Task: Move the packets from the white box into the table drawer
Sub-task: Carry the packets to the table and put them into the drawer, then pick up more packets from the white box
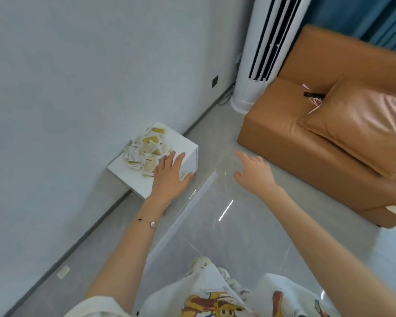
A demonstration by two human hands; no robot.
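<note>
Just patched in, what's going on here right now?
A person leans over a clear glass table. The left hand is spread open on the near corner of a white square box by the wall, beside its loose heap of small yellow-and-white packets. The right hand hovers open above the table's far end. Neither hand has a packet in its grip, and no drawer is visible.

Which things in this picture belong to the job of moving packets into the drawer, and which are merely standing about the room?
Part of the job:
packets, heaped on the box
white box
left hand, open, on the box
right hand, open, over the clear table

Merely there:
tan sofa
cushion
tower air conditioner
wall socket
</note>
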